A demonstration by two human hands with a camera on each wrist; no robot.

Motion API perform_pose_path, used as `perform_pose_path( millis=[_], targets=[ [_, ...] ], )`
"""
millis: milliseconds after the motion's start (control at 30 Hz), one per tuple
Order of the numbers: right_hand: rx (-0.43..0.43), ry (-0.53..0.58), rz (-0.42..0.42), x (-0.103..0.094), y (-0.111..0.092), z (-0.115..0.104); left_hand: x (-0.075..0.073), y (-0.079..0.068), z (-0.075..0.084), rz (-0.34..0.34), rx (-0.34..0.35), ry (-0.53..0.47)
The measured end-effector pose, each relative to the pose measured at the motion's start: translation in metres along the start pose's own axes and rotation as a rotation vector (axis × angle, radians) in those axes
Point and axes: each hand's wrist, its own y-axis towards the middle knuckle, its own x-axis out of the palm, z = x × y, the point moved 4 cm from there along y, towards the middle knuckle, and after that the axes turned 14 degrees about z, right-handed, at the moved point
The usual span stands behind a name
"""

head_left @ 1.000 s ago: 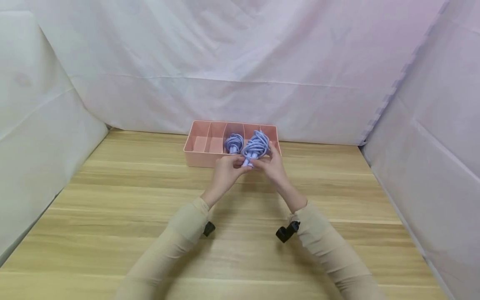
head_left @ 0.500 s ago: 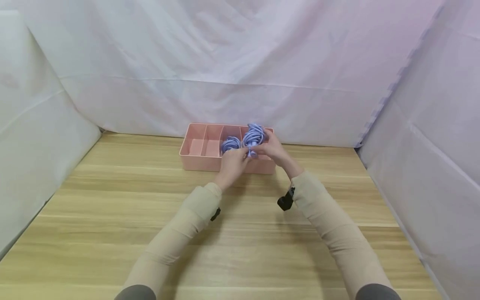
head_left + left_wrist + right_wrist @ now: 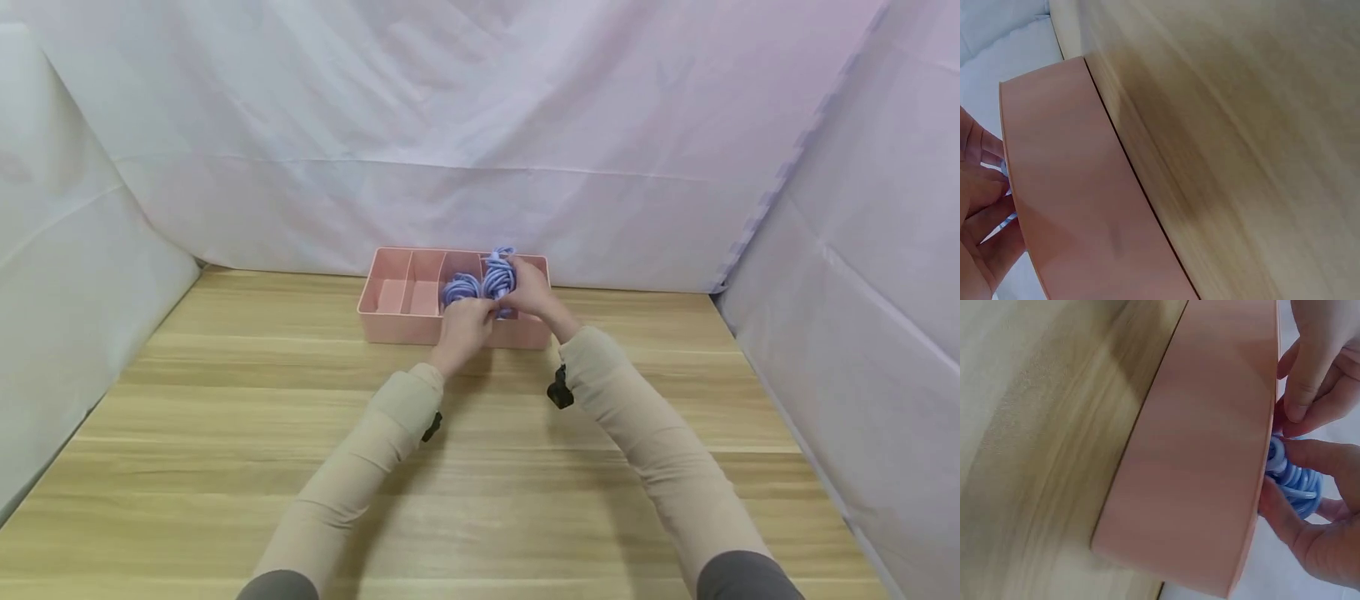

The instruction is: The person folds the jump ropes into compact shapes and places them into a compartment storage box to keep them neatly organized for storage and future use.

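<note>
A bundle of coiled light-blue cord (image 3: 498, 277) is over the fourth compartment from the left of a pink divided box (image 3: 401, 330). My right hand (image 3: 531, 290) grips the bundle from the right; in the right wrist view, thumb and fingers curl round the coils (image 3: 1302, 489). My left hand (image 3: 463, 325) reaches over the front rim, its thumb and fingertips pinching at the bundle's near end. Blue bits show between its fingers in the left wrist view. Part of the bundle is hidden by the hands and the front wall. A second coiled cord (image 3: 461, 287) lies in the compartment to the left.
The box stands at the back of a wooden table (image 3: 480, 500), close to a white cloth backdrop (image 3: 420, 200). Its thin dividers (image 3: 409, 279) separate the compartments. White side panels (image 3: 862, 333) flank the table. A black wrist camera (image 3: 560, 390) hangs below the right sleeve.
The cord bundle has gone from in front of the box, back and down over its compartment. Both hands have followed it forward, and the right has shifted left round the coils.
</note>
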Motion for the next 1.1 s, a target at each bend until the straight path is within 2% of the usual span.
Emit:
perform_pose_path(
  millis=[167, 267, 333, 433, 533, 667, 967, 1100],
  targets=[
    [-0.008, -0.155, -0.048, 0.003, 0.000, -0.004, -0.002, -0.002, -0.003, 0.036, -0.021, -0.025],
    [0.038, -0.210, -0.072, 0.006, -0.002, -0.005, -0.004, -0.004, -0.005, 0.079, -0.015, -0.038],
    [0.059, -0.255, -0.058, 0.008, -0.003, -0.006, -0.007, -0.004, -0.007, 0.112, -0.020, -0.036],
    [0.023, -0.363, -0.018, 0.011, -0.003, -0.009, -0.011, -0.005, -0.013, 0.159, -0.035, -0.017],
    [-0.071, -0.484, 0.013, 0.017, -0.003, -0.011, -0.015, -0.005, -0.018, 0.182, -0.046, 0.016],
    [-0.117, -0.525, 0.010, 0.026, -0.006, -0.006, -0.019, -0.007, -0.024, 0.154, -0.052, 0.045],
    [-0.076, -0.489, 0.030, 0.038, -0.009, 0.006, -0.021, -0.013, -0.038, 0.060, -0.106, 0.052],
    [-0.058, -0.510, 0.013, 0.041, -0.011, 0.015, -0.023, -0.017, -0.045, -0.018, -0.143, 0.076]
  ],
)
